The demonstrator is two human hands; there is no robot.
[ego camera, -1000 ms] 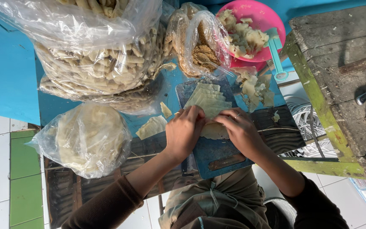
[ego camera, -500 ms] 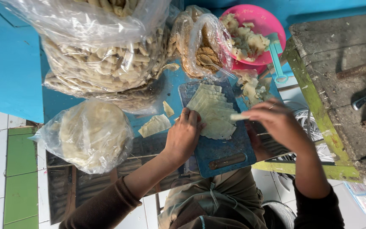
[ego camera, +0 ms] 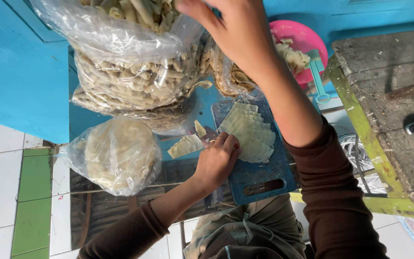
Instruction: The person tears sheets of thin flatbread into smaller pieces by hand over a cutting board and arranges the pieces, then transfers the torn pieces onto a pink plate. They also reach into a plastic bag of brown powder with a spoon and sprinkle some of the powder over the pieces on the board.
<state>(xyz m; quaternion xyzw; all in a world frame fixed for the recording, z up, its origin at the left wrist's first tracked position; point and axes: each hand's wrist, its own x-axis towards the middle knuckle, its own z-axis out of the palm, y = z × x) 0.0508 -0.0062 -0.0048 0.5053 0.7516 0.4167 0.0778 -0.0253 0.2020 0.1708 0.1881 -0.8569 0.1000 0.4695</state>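
The left hand presses curled fingers on pale dough sheets on the blue cutting board. The right hand, fingers spread open, reaches over the clear plastic bag of rolls.

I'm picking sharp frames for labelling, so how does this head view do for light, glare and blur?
Head view: even daylight, soft shadows. The right hand, raised close to the lens, looks oversized and slightly soft. The left hand on the blue cutting board is sharp. Glare streaks the clear plastic bags, partly veiling their contents. Edges bend slightly from the wide lens.
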